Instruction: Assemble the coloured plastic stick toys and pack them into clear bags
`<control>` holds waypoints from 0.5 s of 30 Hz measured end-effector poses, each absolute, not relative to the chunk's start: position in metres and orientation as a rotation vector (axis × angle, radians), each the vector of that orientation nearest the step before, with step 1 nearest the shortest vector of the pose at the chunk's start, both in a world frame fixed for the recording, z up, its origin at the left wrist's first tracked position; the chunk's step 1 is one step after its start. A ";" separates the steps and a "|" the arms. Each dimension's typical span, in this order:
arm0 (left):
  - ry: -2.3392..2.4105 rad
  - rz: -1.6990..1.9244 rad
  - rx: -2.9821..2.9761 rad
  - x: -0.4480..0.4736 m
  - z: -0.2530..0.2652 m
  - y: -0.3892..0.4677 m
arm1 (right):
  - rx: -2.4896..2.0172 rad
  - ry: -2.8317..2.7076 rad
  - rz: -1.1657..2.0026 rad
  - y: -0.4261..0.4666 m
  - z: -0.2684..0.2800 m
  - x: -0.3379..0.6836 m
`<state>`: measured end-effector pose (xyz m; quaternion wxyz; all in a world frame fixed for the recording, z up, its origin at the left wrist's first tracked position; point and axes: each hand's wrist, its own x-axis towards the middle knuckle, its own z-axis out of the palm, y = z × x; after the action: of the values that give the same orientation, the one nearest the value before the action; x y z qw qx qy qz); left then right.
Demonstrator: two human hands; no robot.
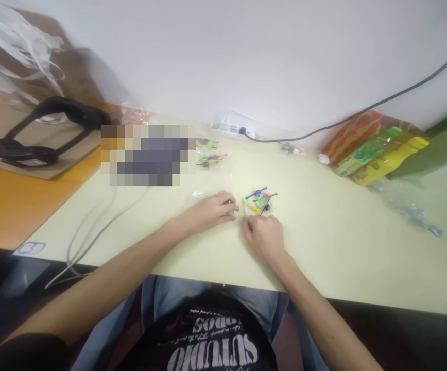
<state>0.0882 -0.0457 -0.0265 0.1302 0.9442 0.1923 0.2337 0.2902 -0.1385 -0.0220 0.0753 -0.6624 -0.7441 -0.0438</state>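
Note:
A small heap of colourful plastic pieces (261, 200), blue, red, green, yellow and dark, lies on the pale table (324, 247) in front of me. My left hand (213, 211) rests just left of the heap, its fingers curled around something small and whitish that I cannot make out. Directly at the near edge of the heap is my right hand (265, 236), with fingers folded inward. Whatever it pinches is hidden behind the knuckles. A thin dark piece sticks up just beyond that hand.
More colourful pieces (210, 154) in clear plastic lie farther back. A power strip (237, 126) with a black cable (347, 121) sits against the wall. Bottles (368, 152) and crumpled clear packaging (416, 214) are on the right. A black padded frame (49, 134) and grey cords (103, 226) are left.

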 end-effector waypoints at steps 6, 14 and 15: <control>0.630 0.629 2.641 0.085 -0.032 -0.043 | -1.880 -2.215 -0.037 -0.141 -0.025 0.288; 0.620 0.604 2.742 0.088 -0.030 -0.045 | -1.581 -2.135 -0.247 -0.114 -0.008 0.343; 0.629 0.577 2.777 0.090 -0.029 -0.047 | -1.580 -2.191 -0.275 -0.107 -0.009 0.349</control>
<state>0.0898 -0.0466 -0.0291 0.1179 0.9492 0.2150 0.1972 0.3490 -0.1067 -0.0087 0.2113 -0.5688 -0.7887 -0.0991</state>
